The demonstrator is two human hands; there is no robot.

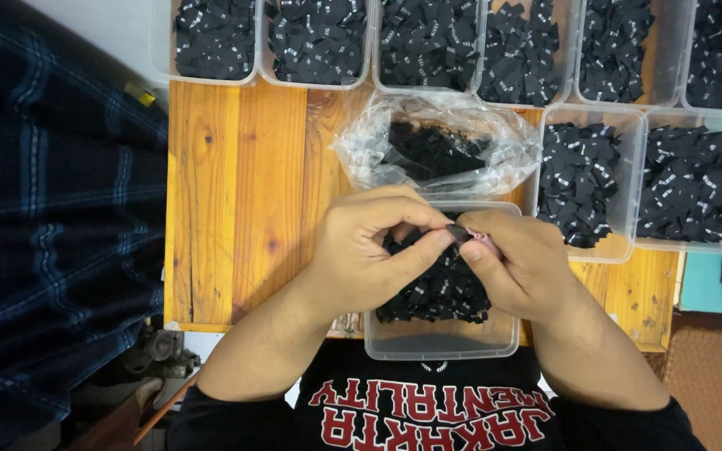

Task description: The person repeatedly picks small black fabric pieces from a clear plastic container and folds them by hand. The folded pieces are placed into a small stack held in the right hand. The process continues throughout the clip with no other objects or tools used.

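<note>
Left hand (361,255) and right hand (516,263) pressed close, fingertips pinched together on one small black tag (458,231). Held right between both hands, no nearer to one than the other, too hidden to tell which way its long side runs. Just below, a clear tub (440,341) of more tags. Past that, a crinkly plastic bag (436,146) on the wooden tabletop (244,192).

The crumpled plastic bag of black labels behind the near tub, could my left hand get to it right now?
Probably yes. The plastic bag lies open on the wooden table just beyond the left hand, with nothing between them, but that hand's fingers are pinching a small black label with the right hand.
</note>
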